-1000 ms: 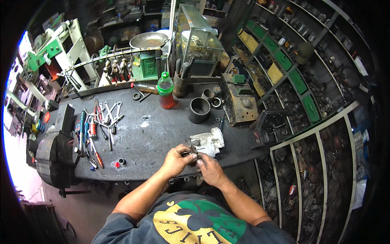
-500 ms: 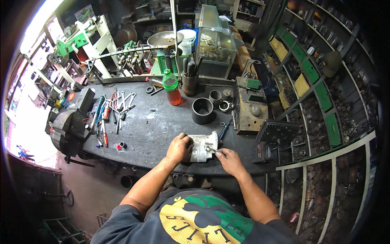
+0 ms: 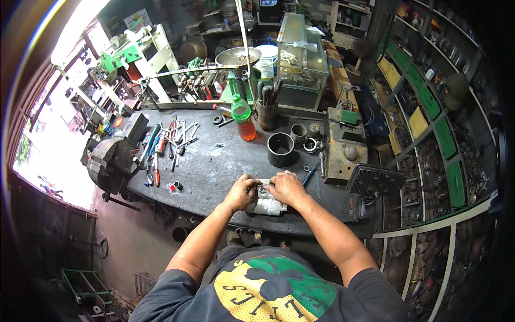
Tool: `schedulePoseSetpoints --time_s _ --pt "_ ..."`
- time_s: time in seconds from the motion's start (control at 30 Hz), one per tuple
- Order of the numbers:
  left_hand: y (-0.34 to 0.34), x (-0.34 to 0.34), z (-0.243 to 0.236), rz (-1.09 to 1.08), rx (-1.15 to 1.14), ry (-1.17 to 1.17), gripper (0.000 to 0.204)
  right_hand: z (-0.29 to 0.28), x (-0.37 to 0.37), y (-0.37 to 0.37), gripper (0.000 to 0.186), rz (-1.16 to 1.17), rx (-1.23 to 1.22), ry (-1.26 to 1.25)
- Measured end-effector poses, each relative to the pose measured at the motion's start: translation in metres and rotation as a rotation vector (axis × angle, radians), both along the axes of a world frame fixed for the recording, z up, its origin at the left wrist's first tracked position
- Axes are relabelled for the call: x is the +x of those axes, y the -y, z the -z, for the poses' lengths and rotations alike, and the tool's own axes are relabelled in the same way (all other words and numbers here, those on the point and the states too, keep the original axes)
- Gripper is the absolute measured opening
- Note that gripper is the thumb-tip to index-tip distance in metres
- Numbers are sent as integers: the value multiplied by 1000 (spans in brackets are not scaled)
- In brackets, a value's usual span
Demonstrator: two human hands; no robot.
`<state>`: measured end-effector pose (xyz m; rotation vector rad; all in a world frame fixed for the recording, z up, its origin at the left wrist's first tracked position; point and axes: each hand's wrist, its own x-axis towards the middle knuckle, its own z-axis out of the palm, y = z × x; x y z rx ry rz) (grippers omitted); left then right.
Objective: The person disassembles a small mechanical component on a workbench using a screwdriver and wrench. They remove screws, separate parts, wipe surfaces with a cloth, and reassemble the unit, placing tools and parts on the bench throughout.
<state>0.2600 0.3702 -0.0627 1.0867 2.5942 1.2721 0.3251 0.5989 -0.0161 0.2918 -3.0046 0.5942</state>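
1. A silver metal casting point(image 3: 268, 206) is lying on the bench point(image 3: 206, 174), near its front edge.
2. The left hand point(image 3: 241, 194) is curling, half closed, at the casting's left side.
3. The right hand point(image 3: 287, 189) is bending partly closed over its right; what either is gripping, I cannot tell.

One silver-grey, block-like cast-metal housing point(image 3: 268, 206), dull-surfaced; lying near the front edge of the black workbench point(image 3: 214, 172), upper portion partly hidden.
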Motion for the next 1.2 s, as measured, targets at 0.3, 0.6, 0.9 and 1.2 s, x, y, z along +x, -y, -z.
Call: schedulePoseSetpoints --time_s 0.3,0.6,0.9,1.2 --pt "6 -13 30 -54 109 285 29 -33 -53 8 38 -84 197 315" --pt "0 -26 32 144 19 264 45 52 -44 17 42 669 -1232 -243" --pt "4 -34 41 173 118 215 40 36 -58 13 72 806 -1484 -429" --pt "5 -41 65 213 98 277 43 47 -147 110 37 268 -1438 -65"
